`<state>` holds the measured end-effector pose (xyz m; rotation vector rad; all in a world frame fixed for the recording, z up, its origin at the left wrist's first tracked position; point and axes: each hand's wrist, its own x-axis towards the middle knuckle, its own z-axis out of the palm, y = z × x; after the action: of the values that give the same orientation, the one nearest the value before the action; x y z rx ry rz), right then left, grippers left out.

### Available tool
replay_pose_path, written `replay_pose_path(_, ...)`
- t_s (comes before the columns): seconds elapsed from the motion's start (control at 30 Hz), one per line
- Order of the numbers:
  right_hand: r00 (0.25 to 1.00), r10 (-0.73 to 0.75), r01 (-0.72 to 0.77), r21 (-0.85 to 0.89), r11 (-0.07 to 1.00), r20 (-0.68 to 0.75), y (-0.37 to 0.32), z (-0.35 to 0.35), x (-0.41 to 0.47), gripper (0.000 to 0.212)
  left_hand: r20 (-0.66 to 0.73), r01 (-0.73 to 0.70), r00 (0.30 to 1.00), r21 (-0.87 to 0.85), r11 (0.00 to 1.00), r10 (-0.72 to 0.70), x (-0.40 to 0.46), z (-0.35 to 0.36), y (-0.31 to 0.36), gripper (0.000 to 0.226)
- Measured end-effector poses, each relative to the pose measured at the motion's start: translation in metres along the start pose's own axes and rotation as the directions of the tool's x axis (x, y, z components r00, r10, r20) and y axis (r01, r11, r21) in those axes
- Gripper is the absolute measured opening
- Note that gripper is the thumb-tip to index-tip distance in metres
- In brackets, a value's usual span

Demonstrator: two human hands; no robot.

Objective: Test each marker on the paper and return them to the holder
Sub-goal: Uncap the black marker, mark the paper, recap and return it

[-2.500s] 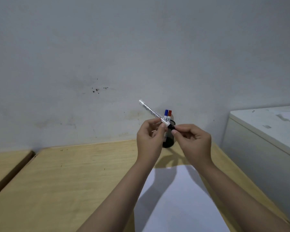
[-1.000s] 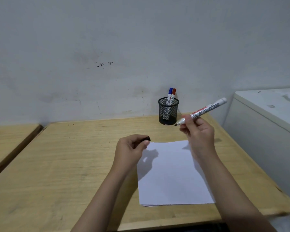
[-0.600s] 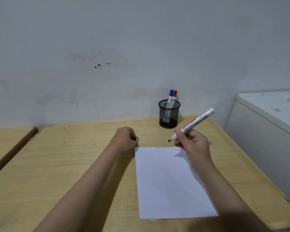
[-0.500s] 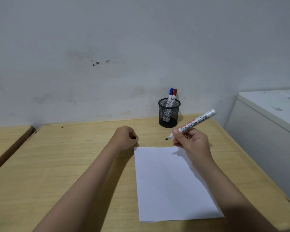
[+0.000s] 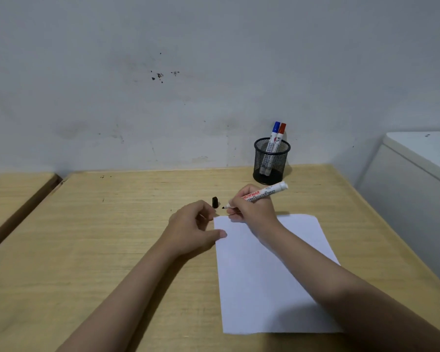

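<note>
Head view: the small black cap [image 5: 215,202] now stands on the wooden desk [image 5: 87,237] just beyond the white paper sheet [image 5: 269,275], released by the left hand [image 5: 193,231], whose loosely curled fingers now pin the sheet's edge. Right hand [image 5: 254,209] pinches the uncapped white marker [image 5: 262,195], its tip seemingly just off the sheet's far corner, so testing can begin.

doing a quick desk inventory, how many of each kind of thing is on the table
markers: 3 (black in right hand, blue, red)
loose cap: 1
mesh holder: 1
paper sheet: 1
total: 6
</note>
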<state>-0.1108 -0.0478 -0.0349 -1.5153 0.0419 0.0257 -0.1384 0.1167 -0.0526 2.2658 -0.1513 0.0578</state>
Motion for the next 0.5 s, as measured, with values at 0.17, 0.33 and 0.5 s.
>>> replay_pose_path(0.17, 0.996, -0.009, 0.01, 0.014, 1.0, -0.086, 0.016, 0.009, 0.006, 0.017, -0.019, -0.063, 0.997, 0.237, 0.97, 0.069, 0.0, 0.001, -0.006, 0.043)
replay_pose_path(0.33, 0.997, -0.035, 0.035, -0.009, 0.999, -0.07, 0.017, 0.011, 0.011, 0.019, -0.004, -0.073, 0.997, 0.281, 0.957, 0.077, 0.003, -0.003, -0.012, 0.059)
replay_pose_path(0.5, 0.994, -0.081, 0.077, -0.062, 0.995, -0.072, 0.02, 0.012, 0.013, 0.029, 0.028, -0.065, 0.998, 0.257, 0.964, 0.06, 0.005, -0.006, -0.012, 0.062)
